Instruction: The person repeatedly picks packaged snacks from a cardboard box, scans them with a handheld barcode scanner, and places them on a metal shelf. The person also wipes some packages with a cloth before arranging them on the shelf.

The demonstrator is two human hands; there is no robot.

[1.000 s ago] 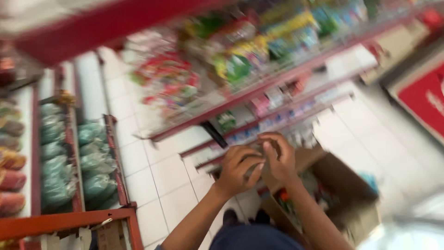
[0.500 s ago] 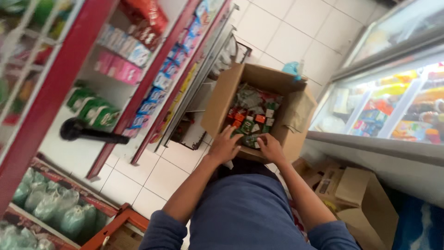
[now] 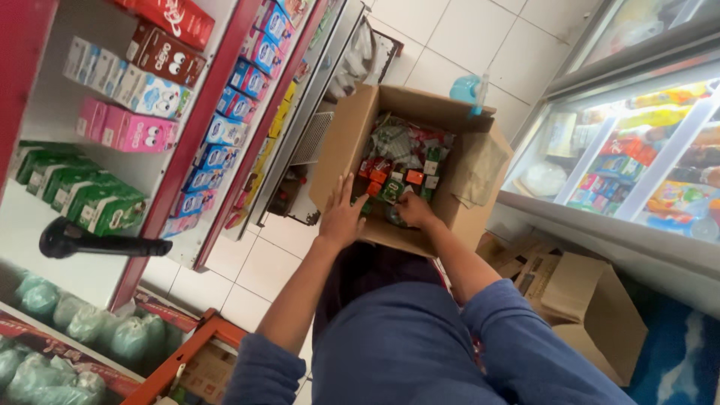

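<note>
An open brown cardboard box (image 3: 349, 142) sits on the tiled floor, filled with several small cartons and packets (image 3: 401, 161) in green, orange and white. My left hand (image 3: 341, 214) rests with fingers spread on the box's near rim. My right hand (image 3: 414, 210) reaches inside the box among the small cartons, fingers curled; whether it grips one is hidden. Both arms wear blue sleeves.
Red shelves (image 3: 225, 112) with boxed goods stand at left. A glass-topped freezer chest (image 3: 637, 150) runs along the right. An empty cardboard box (image 3: 592, 307) lies below it. A black handle (image 3: 90, 241) sticks out at left. Green bags (image 3: 97, 330) fill a low shelf.
The view has swung from the shelves down to the box. My hands, held together in the air before, have dropped onto the box, the right one going inside.
</note>
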